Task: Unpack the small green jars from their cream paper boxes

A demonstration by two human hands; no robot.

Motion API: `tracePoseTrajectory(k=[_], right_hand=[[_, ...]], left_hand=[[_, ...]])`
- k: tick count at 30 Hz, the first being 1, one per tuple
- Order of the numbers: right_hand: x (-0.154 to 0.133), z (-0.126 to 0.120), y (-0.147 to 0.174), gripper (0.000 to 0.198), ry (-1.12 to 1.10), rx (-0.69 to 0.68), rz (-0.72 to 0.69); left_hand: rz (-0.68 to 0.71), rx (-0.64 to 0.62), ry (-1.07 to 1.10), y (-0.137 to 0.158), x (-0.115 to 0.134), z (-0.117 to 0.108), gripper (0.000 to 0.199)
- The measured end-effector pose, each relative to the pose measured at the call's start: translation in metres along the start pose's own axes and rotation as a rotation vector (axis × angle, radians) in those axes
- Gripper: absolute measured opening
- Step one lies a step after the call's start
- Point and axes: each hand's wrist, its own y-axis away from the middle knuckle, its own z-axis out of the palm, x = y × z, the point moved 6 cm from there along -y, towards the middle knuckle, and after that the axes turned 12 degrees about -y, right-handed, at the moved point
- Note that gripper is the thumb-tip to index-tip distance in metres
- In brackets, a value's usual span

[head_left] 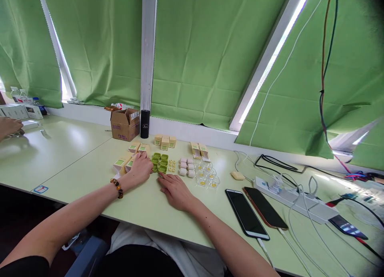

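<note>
My left hand [140,167], with a beaded bracelet on its wrist, rests at the left side of a block of small green square trays [163,163]. Its fingers are loosely bent against the trays' edge and hold nothing I can see. My right hand [175,191] lies palm down with its fingers stretched out. Its fingertips touch or nearly touch the near edge of the green trays. Right of the trays are tiny gold pieces [171,165], pale pink rounded blocks [183,171] and clear containers with yellow centres [202,181]. Open cardboard sleeves [119,163] lie beside and partly behind my left hand.
Small boxes [165,143] and open sleeves [204,152] stand farther back. A cardboard carton [125,125] and black tumbler [145,125] are behind. Two phones [246,213], a power strip [291,199] and loose cables lie right. Another person's hand [10,127] is far left.
</note>
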Motion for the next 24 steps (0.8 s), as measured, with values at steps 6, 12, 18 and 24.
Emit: tracePoseTrajectory(k=[6, 12, 18, 24], right_hand=[[0.002, 0.0015, -0.0002, 0.042, -0.013, -0.01, 0.015], [0.003, 0.002, -0.0005, 0.039, -0.024, -0.015, 0.02], [0.0033, 0.0021, -0.0012, 0.039, -0.034, -0.02, 0.017], [0.0053, 0.0035, -0.001, 0.04, -0.03, -0.006, 0.012]], left_hand=[[0.014, -0.005, -0.075, -0.0022, 0.0003, 0.0038, 0.021], [0.012, 0.026, -0.091, -0.0024, 0.0001, 0.0077, 0.021], [0.007, 0.05, -0.068, -0.0026, -0.0009, 0.0101, 0.017], [-0.002, 0.031, -0.071, -0.0008, 0.0016, 0.0039, 0.009]])
